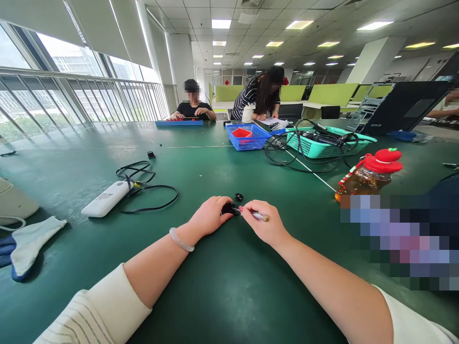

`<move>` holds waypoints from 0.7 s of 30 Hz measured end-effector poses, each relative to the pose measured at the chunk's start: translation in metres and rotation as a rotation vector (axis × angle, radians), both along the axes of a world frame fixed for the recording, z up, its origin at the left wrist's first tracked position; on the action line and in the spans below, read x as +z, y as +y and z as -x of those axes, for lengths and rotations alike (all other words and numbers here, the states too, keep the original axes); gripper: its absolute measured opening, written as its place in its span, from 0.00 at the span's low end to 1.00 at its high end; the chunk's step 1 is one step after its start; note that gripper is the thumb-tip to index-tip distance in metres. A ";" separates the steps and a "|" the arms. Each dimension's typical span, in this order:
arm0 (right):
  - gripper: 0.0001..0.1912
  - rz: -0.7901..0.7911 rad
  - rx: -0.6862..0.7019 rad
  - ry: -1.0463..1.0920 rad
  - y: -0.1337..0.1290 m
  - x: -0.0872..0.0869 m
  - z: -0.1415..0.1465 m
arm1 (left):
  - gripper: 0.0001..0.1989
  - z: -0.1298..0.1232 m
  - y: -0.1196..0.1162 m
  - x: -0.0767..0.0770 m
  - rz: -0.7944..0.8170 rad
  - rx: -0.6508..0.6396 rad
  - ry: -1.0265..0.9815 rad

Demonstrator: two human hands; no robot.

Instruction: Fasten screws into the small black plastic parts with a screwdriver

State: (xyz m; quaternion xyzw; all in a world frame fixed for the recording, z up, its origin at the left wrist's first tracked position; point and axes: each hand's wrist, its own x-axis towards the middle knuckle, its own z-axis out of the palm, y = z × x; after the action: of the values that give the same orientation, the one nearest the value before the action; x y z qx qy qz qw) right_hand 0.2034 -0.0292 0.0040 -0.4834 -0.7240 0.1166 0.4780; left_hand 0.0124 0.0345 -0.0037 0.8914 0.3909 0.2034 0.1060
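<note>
My left hand (211, 215), with a pale bangle at the wrist, is closed around a small black object (227, 209) on the green tabletop. Its exact kind is hidden by my fingers. Between the fingers of my right hand (263, 222) is a slim, pen-like tool (260, 217) with a light barrel and a gold-coloured end. Its thin metallic tip points left and reaches the black object; whether it is a pen or a screwdriver I cannot tell. Just beyond my fingertips lies a separate small black round piece (238, 197).
Left of my hands lie a white power bank (107, 199) with a black cable (158, 207) and a glove (34, 243). Farther off are a blue basket (247, 142), a teal basket (311, 150) with cables, and a red-lidded jar (369, 179). Two people occupy the far side.
</note>
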 end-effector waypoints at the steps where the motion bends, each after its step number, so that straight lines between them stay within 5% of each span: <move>1: 0.16 0.005 0.007 0.004 0.000 0.000 0.000 | 0.16 0.000 -0.001 0.001 -0.008 0.006 -0.016; 10: 0.05 -0.146 -0.054 0.110 -0.004 0.008 -0.007 | 0.19 -0.001 -0.002 0.007 -0.173 0.183 -0.034; 15: 0.11 0.041 -0.175 0.114 0.007 0.000 -0.010 | 0.18 0.002 0.000 0.002 -0.101 0.293 0.150; 21: 0.11 0.211 -0.201 0.137 0.019 -0.013 -0.015 | 0.17 -0.001 0.001 0.002 -0.067 0.235 0.015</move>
State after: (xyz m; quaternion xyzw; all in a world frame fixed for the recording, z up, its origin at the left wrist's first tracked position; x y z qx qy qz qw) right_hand 0.2185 -0.0101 -0.0092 -0.5920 -0.6212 0.1764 0.4822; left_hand 0.0129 0.0355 -0.0013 0.8440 0.4865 0.2207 0.0484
